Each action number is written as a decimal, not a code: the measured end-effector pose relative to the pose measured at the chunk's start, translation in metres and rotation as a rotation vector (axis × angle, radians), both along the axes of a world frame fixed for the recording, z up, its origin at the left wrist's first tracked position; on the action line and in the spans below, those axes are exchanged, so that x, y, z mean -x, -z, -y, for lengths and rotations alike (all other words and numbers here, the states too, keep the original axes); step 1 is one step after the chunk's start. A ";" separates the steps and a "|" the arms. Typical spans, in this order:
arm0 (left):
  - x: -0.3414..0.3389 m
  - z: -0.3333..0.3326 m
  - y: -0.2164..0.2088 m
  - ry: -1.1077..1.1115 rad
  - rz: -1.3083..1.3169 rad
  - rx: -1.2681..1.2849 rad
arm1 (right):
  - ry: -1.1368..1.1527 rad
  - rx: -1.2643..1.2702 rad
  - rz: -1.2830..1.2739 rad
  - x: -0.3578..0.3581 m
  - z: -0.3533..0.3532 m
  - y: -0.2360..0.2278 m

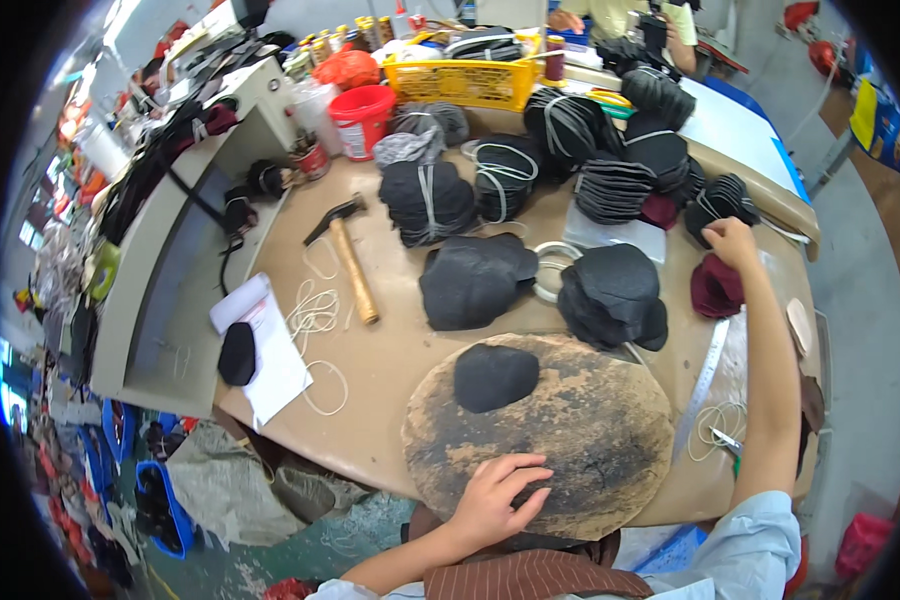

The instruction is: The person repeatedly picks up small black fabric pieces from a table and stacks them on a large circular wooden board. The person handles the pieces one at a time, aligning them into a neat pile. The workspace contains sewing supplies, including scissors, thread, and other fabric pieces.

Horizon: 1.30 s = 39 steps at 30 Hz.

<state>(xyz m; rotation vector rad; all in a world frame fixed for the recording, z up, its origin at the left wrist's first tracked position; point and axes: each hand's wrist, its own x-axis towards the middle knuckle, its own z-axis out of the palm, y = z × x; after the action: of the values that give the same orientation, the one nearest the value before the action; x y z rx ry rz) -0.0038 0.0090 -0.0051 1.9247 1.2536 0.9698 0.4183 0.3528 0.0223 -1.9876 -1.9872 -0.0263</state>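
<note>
My left hand [500,497] rests over the near edge of a round, worn wooden board [610,410], its fingers loosely bent, apart and holding nothing. Farther up on that board lies a dark, flat fabric piece [497,378]. My right arm stretches to the far right, where my right hand [732,243] pinches at the near edge of a tied bundle of black fabric pieces [722,200]. Just below that hand is a small maroon stack [717,286]. Beyond the board stand two loose black stacks [475,282] [612,293].
A hammer [353,270], white cord [315,310] and paper sheets [273,350] lie to the left. Several tied black bundles [427,200] line the back, before a red bucket [361,120] and yellow basket [460,85]. A metal ruler [703,385] lies right. Another person [660,30] is across the table.
</note>
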 end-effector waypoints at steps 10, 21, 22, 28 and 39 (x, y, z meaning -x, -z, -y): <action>0.006 0.005 0.002 0.015 0.038 0.005 | -0.696 -0.244 -0.341 0.239 0.040 -0.062; 0.011 0.005 0.007 0.090 0.267 0.054 | -0.547 0.117 -0.108 0.433 -0.012 -0.047; 0.009 0.004 0.008 0.089 0.262 0.042 | -0.583 0.109 -0.186 0.433 -0.008 -0.049; 0.012 0.001 0.010 0.099 0.337 0.038 | -0.749 -0.514 -0.562 0.405 0.056 -0.075; 0.057 0.007 -0.016 0.113 0.160 -0.046 | -1.345 -0.240 -0.222 0.217 0.313 0.002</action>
<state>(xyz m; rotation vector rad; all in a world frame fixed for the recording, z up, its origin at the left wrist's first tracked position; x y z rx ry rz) -0.0605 0.0017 0.0111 1.8899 1.0299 1.0786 0.2013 0.0395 0.0198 -0.2336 -2.5501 0.2388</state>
